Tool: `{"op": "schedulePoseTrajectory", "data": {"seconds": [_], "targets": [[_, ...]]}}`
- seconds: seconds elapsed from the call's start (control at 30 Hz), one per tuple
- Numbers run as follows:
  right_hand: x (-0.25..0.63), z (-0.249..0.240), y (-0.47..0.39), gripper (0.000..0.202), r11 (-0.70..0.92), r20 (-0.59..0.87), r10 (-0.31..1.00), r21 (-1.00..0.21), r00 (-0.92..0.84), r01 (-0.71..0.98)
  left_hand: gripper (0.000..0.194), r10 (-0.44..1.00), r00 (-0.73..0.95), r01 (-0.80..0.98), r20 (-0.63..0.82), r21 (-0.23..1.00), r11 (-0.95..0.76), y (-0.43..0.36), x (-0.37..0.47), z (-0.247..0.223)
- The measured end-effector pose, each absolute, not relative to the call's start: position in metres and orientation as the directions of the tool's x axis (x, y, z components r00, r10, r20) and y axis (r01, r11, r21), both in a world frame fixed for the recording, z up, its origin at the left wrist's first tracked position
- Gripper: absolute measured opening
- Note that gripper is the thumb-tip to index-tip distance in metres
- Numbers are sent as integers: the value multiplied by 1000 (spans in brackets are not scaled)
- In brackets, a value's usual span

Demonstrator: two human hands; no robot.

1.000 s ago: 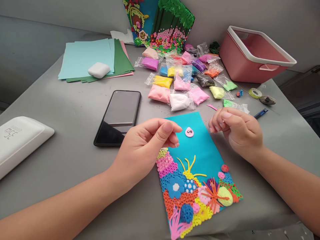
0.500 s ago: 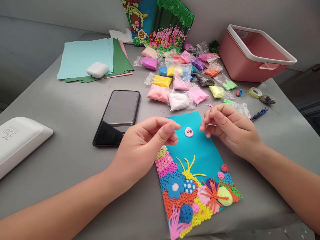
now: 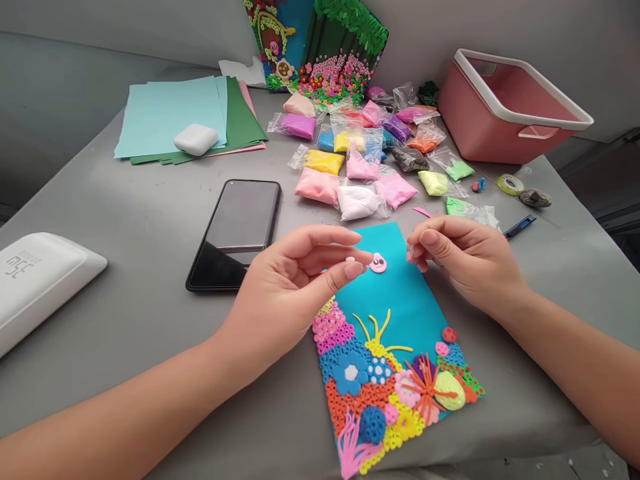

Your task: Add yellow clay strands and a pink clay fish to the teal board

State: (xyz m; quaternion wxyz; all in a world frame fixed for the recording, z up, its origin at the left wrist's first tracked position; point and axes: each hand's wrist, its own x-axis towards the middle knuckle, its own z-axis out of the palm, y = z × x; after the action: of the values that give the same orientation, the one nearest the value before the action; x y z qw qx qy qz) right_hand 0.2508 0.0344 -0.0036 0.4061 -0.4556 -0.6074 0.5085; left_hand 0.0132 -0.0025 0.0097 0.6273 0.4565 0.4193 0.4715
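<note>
Turquoise felt sheet [image 3: 400, 293], lower part crusted with bright clay coral, lying flat on grey table [image 3: 150, 220]; small pink clay blob with two eyes [image 3: 379, 263] stuck near its upper middle. My left hand [image 3: 295, 287] pinches a tiny white clay pellet [image 3: 351, 259] between thumb and finger, just beside the blob. My right hand [image 3: 460, 263], fingers curled, fingertips pinched together; contents not discernible. Step, by my reckoning: adding a detail to the blob; next calls for a light, exact press
</note>
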Motion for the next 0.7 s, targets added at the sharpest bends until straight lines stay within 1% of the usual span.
{"op": "schedulePoseTrajectory", "data": {"seconds": [0.1,0.23,0.3,0.5,0.6,0.7], "targets": [[251,-4,35,28,71,33,972,-985,-232,158,17,971,201,-236,-128,956,175,-2,13,9],[250,-3,34,16,95,58,980,-978,-192,188,15,970,194,-244,-147,950,193,-1,14,8],[249,-4,34,13,101,64,981,-974,-183,204,15,969,196,-243,-152,950,198,-1,15,9],[251,-5,35,27,103,55,975,-971,-217,218,18,973,170,-248,-154,949,194,-2,15,9],[251,-4,34,24,106,59,974,-972,-218,209,19,975,160,-239,-154,952,190,-1,14,9],[249,-3,32,17,105,60,976,-971,-209,213,19,974,166,-233,-154,954,191,-1,14,8]]}}
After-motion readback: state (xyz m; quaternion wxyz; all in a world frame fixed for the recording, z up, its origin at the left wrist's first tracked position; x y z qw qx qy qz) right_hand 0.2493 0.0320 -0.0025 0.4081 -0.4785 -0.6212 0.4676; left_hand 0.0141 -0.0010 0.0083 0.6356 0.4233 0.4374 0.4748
